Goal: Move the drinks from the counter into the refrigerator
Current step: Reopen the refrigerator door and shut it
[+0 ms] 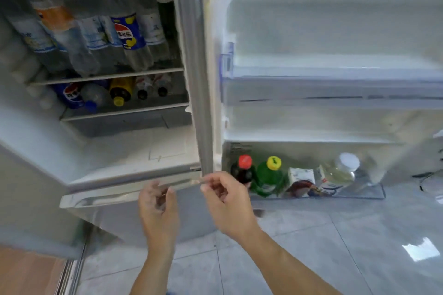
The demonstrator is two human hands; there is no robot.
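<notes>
The refrigerator stands open in front of me. Several bottles stand on its upper shelf, among them a blue cola bottle. More bottles lie on the shelf below, one with a yellow cap. The door's bottom bin holds a dark bottle with a red cap, a green bottle, a carton and a clear jar with a white lid. My left hand curls around the front rim of the clear drawer. My right hand pinches the rim's right end.
The open door stands to the right, its upper bins bare. The door's edge post runs between the cabinet and the door. Grey floor tiles lie below, and a wooden strip shows at the bottom left.
</notes>
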